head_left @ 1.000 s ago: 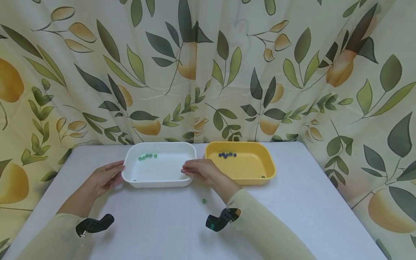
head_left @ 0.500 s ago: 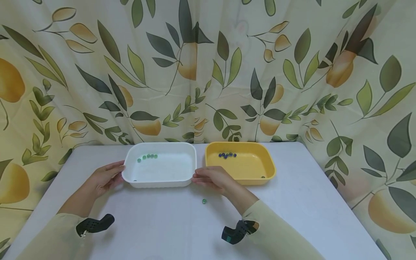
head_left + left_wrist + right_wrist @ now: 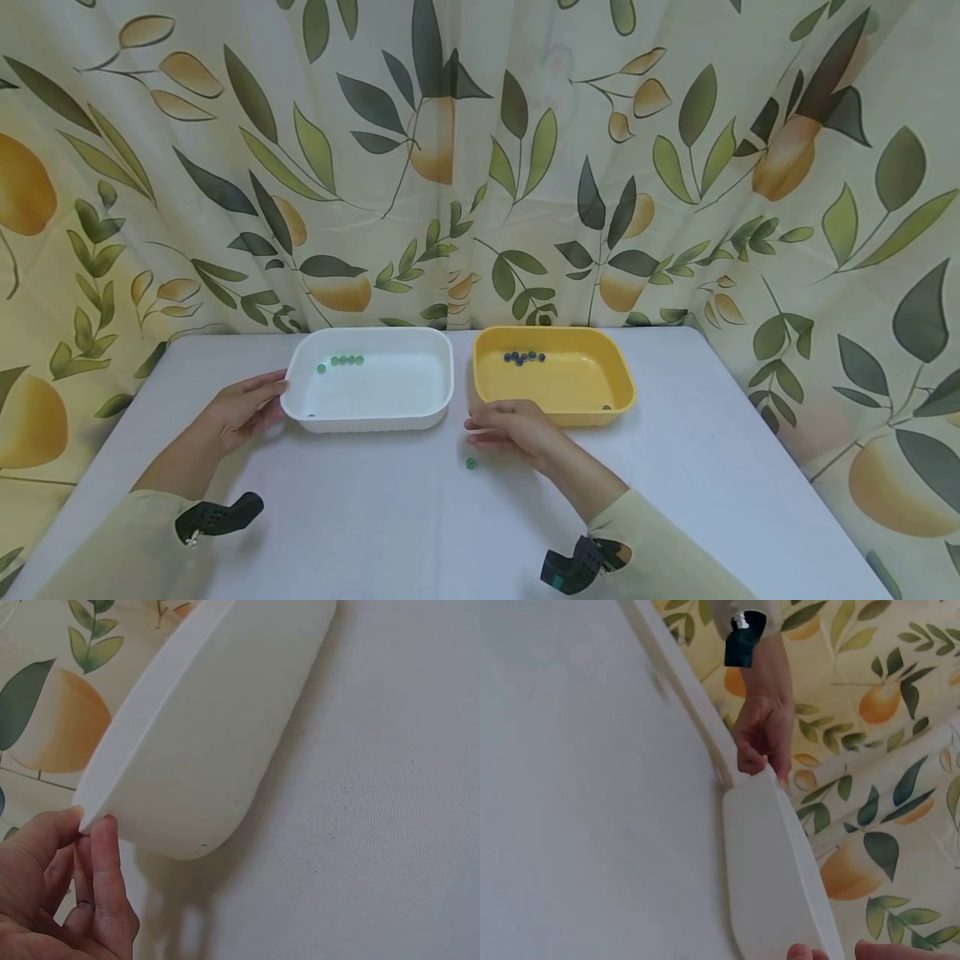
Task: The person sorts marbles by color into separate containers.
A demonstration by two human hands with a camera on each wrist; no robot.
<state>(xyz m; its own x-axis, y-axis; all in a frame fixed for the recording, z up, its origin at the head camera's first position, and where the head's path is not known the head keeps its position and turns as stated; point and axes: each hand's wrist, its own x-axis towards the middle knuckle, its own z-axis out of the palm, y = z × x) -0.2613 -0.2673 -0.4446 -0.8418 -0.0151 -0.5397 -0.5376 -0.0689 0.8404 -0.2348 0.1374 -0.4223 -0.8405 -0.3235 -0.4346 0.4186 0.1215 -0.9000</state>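
My left hand (image 3: 243,410) pinches the left rim of a white plastic tray (image 3: 367,422), thumb and fingers on either side of the lip in the left wrist view. Inside that tray, a short row of green marbles (image 3: 342,360) lies toward the back left, with one green marble (image 3: 321,368) slightly apart. My right hand (image 3: 517,429) hovers with loosely bent, parted fingers in front of a yellow tray (image 3: 562,387), nothing visible in its grasp. Just below its fingertips, a green marble (image 3: 471,463) lies on the tablecloth. Dark blue marbles (image 3: 519,357) cluster in the yellow tray.
Near the yellow tray's front right corner sits a small dark spot like a marble (image 3: 607,407). Both trays stand side by side at the far edge of the white-covered table (image 3: 375,517). Behind them hangs a leaf-and-fruit patterned curtain (image 3: 480,242).
My right hand has withdrawn from the white tray's right rim, moving right and toward me. Green marbles in the white tray have shifted slightly. My left hand has stayed on its rim.
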